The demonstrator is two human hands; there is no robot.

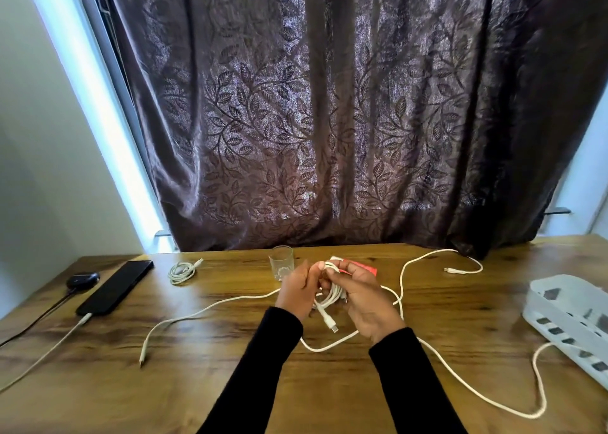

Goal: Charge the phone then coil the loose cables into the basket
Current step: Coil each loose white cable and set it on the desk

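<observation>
Head view: both hands up over the middle of the tabletop (230, 384), black sleeves. Left hand (296, 290) and right hand (365, 298) both have fingers curled round a white cable bundle (330, 297) held between them; the bundle's loops sit in the gap, one plug end (333, 327) dangling below. Right hand's fingertips also pinch a strand at the top, just in front of a red-and-white packet (362, 266).

Loose white cable (210, 308) trails left from the hands, its free end lying on the tabletop. Another long white cable (460, 381) runs right of the right hand and loops near the white basket (566, 315) at the far right edge. Third cable (427, 259) arcs beyond the right hand. Small coiled cable (181, 270) sits beyond and left of the left hand.

Phone (115, 287) lies well left of the left hand, charging cable (56, 344) plugged into its near end. Dark case (82, 280) is just beside it. A clear glass (281, 262) stands just beyond the left hand. Patterned curtain (329, 121) hangs behind.
</observation>
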